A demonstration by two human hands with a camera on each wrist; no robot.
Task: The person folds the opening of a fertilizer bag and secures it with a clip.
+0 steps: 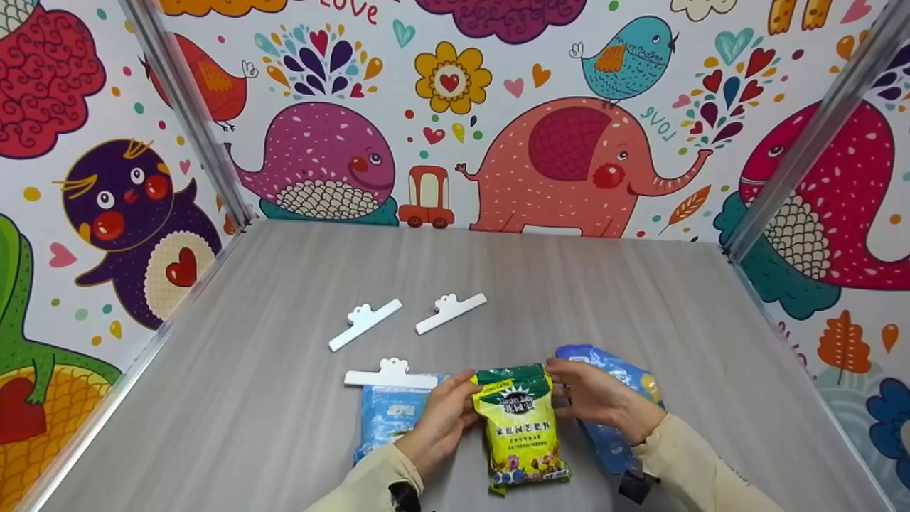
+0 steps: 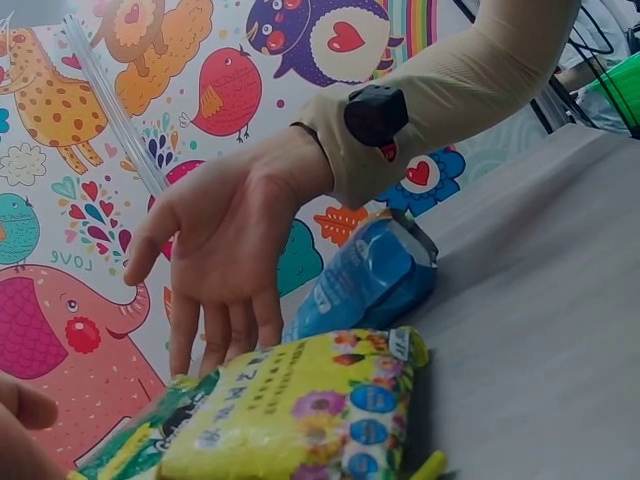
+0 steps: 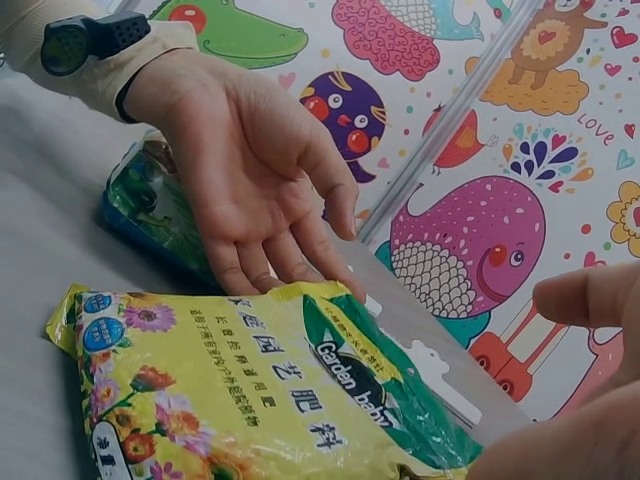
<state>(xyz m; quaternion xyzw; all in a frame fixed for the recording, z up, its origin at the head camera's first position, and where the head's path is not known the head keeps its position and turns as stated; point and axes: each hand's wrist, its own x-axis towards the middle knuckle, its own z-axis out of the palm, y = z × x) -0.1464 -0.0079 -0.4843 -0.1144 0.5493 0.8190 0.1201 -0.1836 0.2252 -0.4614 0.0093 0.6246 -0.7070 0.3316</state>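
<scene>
The Garden baby fertilizer bag [image 1: 522, 434] could be skewed if pressed unevenly by the straight-fingered, ungripping left hand [image 1: 442, 421] and right hand [image 1: 604, 400].

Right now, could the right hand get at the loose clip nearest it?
Probably yes: only bare tabletop shows between the right hand and that white clip, though the hand would leave the yellow packet.

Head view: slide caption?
Left hand and right hand flank a yellow-green packet, two loose white clips beyond.

The middle packet [image 1: 525, 434] is between the left packet [image 1: 389, 412] and right packet [image 1: 604, 446], two loose clips [image 1: 366, 325] behind-left on the table [image 1: 234, 398].
</scene>
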